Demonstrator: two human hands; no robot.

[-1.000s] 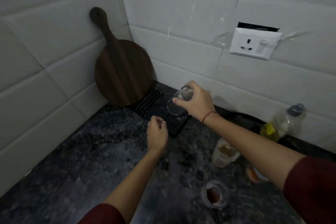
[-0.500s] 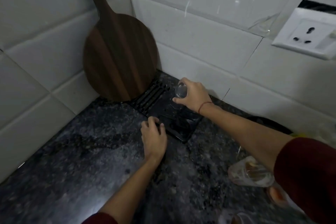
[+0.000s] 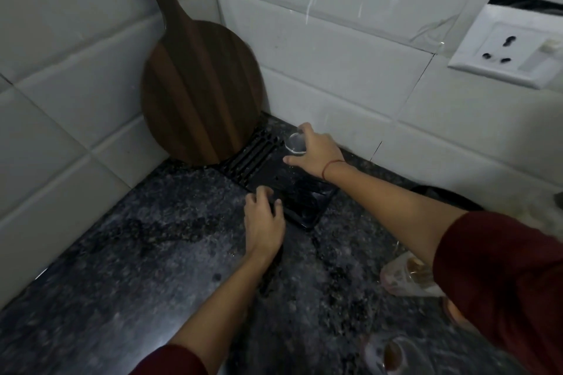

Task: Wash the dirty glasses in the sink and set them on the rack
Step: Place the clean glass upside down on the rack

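Note:
A clear glass point(image 3: 296, 143) stands upside down at the far end of the black rack point(image 3: 304, 210) in the counter's corner. My right hand point(image 3: 313, 151) is wrapped around the glass from the right, fingers over its base. My left hand point(image 3: 264, 218) rests flat on the rack's near left edge, fingers spread, holding nothing. Two dirty glasses with brown residue are on the counter: one point(image 3: 408, 278) lying partly behind my right sleeve, another point(image 3: 387, 355) at the bottom edge.
A round wooden cutting board point(image 3: 201, 91) leans in the tiled corner just behind the rack's slotted end. A white wall socket point(image 3: 505, 50) is up on the right. The dark speckled counter point(image 3: 137, 253) stretches to the left and front.
My right hand has lowered the glass from mid-air down onto the rack's far end. My left hand moved onto the rack's edge. The view has shifted closer to the corner.

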